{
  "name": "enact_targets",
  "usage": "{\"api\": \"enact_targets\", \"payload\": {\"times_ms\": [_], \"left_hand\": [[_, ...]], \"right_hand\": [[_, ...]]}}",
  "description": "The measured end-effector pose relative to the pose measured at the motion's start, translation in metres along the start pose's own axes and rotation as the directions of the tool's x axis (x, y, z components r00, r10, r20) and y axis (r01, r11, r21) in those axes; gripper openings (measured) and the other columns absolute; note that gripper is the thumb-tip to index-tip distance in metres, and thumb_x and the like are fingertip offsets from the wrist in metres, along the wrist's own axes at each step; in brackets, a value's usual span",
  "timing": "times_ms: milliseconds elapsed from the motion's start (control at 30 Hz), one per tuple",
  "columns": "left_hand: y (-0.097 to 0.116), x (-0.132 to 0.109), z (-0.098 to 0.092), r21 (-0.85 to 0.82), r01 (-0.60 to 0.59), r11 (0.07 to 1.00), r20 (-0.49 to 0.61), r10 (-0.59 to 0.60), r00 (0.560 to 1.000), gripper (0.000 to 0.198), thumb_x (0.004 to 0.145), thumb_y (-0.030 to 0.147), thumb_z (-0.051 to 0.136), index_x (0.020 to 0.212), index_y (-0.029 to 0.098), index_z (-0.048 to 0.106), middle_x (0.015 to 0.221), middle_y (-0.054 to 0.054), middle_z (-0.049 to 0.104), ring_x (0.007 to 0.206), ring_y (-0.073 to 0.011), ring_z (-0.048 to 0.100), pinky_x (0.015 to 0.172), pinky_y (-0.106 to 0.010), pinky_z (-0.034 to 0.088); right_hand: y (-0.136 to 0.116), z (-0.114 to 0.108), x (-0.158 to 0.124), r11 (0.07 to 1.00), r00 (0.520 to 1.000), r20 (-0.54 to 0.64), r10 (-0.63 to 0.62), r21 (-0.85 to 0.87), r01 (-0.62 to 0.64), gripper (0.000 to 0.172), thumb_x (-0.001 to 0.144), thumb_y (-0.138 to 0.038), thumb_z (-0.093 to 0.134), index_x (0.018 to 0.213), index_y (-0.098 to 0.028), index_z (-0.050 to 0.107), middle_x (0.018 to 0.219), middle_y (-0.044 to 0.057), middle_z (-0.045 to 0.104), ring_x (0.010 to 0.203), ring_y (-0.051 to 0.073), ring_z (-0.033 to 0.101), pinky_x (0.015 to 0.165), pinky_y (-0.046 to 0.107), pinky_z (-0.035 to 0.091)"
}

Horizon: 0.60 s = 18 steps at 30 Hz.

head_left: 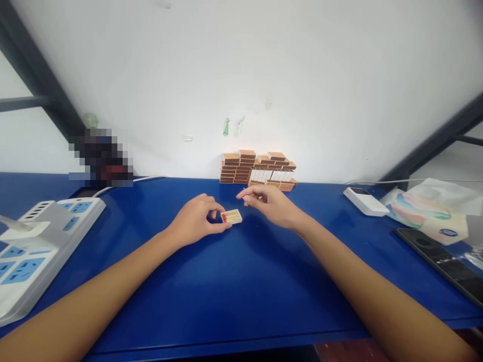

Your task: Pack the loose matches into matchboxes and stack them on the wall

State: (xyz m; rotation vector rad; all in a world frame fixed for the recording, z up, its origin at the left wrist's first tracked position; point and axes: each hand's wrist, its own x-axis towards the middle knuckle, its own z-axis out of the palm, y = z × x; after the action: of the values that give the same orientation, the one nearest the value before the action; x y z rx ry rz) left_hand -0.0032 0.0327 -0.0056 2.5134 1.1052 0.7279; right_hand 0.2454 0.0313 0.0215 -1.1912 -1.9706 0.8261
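Observation:
My left hand [198, 219] grips a small white matchbox tray [236, 221] by its left end, thumb in front and fingers behind. Red-headed matches [232, 216] lie side by side in the tray, their heads toward my left hand. Just right of the tray and a little higher, my right hand [271, 203] is closed in a pinch, apart from the tray. Whatever its fingertips hold, if anything, is too small to make out. Behind both hands, stacks of brown matchboxes [241, 168] stand near the wall, some showing white sides.
On the left lies a large white power strip [81, 229] with a plug in it. To the right are a white device [365, 202], a plastic packet [418, 208] and a black phone [441, 264]. A white wall rises behind the blue table [226, 291].

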Motion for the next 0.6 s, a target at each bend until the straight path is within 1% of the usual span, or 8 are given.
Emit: {"api": "enact_targets", "payload": {"times_ms": [133, 200, 267, 300, 367, 467, 533, 600], "left_hand": [[-0.007, 0.0, 0.0, 0.019, -0.002, 1.0, -0.082, 0.004, 0.997, 0.027, 0.083, 0.048, 0.08, 0.096, 0.024, 0.079, 0.077, 0.0, 0.064, 0.076, -0.018, 0.054, 0.069, -0.031, 0.04], [-0.008, 0.001, 0.0, 0.025, 0.0, 1.0, -0.106, 0.003, 0.994, 0.028, 0.084, 0.048, 0.079, 0.096, 0.024, 0.079, 0.077, -0.001, 0.064, 0.077, -0.0179, 0.053, 0.069, -0.031, 0.04], [-0.008, 0.001, -0.001, 0.034, 0.013, 0.999, -0.121, -0.009, 0.993, 0.026, 0.084, 0.047, 0.079, 0.096, 0.024, 0.079, 0.077, -0.001, 0.064, 0.077, -0.018, 0.053, 0.07, -0.031, 0.04], [-0.007, 0.001, -0.002, 0.038, 0.017, 0.999, -0.126, -0.012, 0.992, 0.026, 0.084, 0.047, 0.08, 0.096, 0.024, 0.079, 0.077, -0.001, 0.064, 0.077, -0.018, 0.053, 0.07, -0.031, 0.04], [-0.006, 0.001, -0.003, 0.042, 0.014, 0.999, -0.125, -0.009, 0.992, 0.025, 0.084, 0.046, 0.08, 0.097, 0.024, 0.079, 0.077, 0.0, 0.064, 0.078, -0.0181, 0.053, 0.07, -0.031, 0.04], [-0.004, 0.001, -0.005, 0.037, -0.011, 0.999, -0.086, 0.014, 0.996, 0.028, 0.084, 0.047, 0.08, 0.098, 0.024, 0.078, 0.078, -0.001, 0.064, 0.08, -0.0186, 0.053, 0.071, -0.031, 0.041], [-0.004, 0.002, -0.007, 0.045, -0.002, 0.999, -0.085, 0.006, 0.996, 0.027, 0.084, 0.047, 0.08, 0.097, 0.023, 0.078, 0.079, -0.001, 0.064, 0.08, -0.0187, 0.054, 0.072, -0.031, 0.041], [-0.005, 0.002, -0.009, 0.057, 0.026, 0.998, -0.123, -0.019, 0.992, 0.024, 0.084, 0.045, 0.08, 0.095, 0.023, 0.078, 0.078, -0.001, 0.064, 0.08, -0.0186, 0.054, 0.072, -0.031, 0.041]], "right_hand": [[-0.001, 0.03, -0.004, 0.977, 0.988, -0.14, 0.063, 0.209, -0.032, 0.024, 0.091, -0.041, 0.07, 0.097, -0.018, 0.074, 0.095, 0.008, 0.078, 0.087, 0.021, 0.07, 0.083, 0.037, 0.053], [-0.001, 0.04, -0.005, 0.985, 0.981, -0.184, 0.064, 0.172, -0.032, 0.021, 0.088, -0.04, 0.071, 0.093, -0.019, 0.075, 0.096, 0.008, 0.079, 0.086, 0.021, 0.068, 0.083, 0.037, 0.052], [0.001, 0.04, -0.004, 0.999, 0.974, -0.223, 0.028, 0.045, -0.018, 0.018, 0.086, -0.037, 0.072, 0.092, -0.021, 0.078, 0.098, 0.006, 0.078, 0.085, 0.02, 0.064, 0.083, 0.037, 0.051], [0.004, 0.036, -0.002, 1.0, 0.969, -0.246, 0.012, -0.011, -0.016, 0.017, 0.086, -0.036, 0.072, 0.092, -0.021, 0.078, 0.1, 0.006, 0.078, 0.084, 0.02, 0.063, 0.083, 0.037, 0.05], [0.011, 0.018, 0.003, 0.996, 0.949, -0.314, 0.017, -0.082, -0.044, 0.019, 0.087, -0.035, 0.069, 0.094, -0.02, 0.078, 0.1, 0.007, 0.077, 0.08, 0.019, 0.062, 0.078, 0.035, 0.05], [0.025, -0.021, 0.009, 0.954, 0.884, -0.463, 0.068, -0.23, -0.194, 0.019, 0.088, -0.031, 0.064, 0.089, -0.016, 0.075, 0.086, 0.008, 0.075, 0.072, 0.019, 0.061, 0.069, 0.033, 0.047], [0.034, -0.042, 0.01, 0.893, 0.894, -0.429, 0.131, -0.341, -0.295, 0.016, 0.086, -0.03, 0.066, 0.081, -0.016, 0.073, 0.077, 0.007, 0.073, 0.068, 0.019, 0.061, 0.066, 0.033, 0.044], [0.039, -0.051, 0.008, 0.851, 0.918, -0.327, 0.224, -0.394, -0.348, 0.018, 0.084, -0.031, 0.07, 0.075, -0.017, 0.072, 0.073, 0.006, 0.071, 0.066, 0.018, 0.061, 0.063, 0.032, 0.043]]}}
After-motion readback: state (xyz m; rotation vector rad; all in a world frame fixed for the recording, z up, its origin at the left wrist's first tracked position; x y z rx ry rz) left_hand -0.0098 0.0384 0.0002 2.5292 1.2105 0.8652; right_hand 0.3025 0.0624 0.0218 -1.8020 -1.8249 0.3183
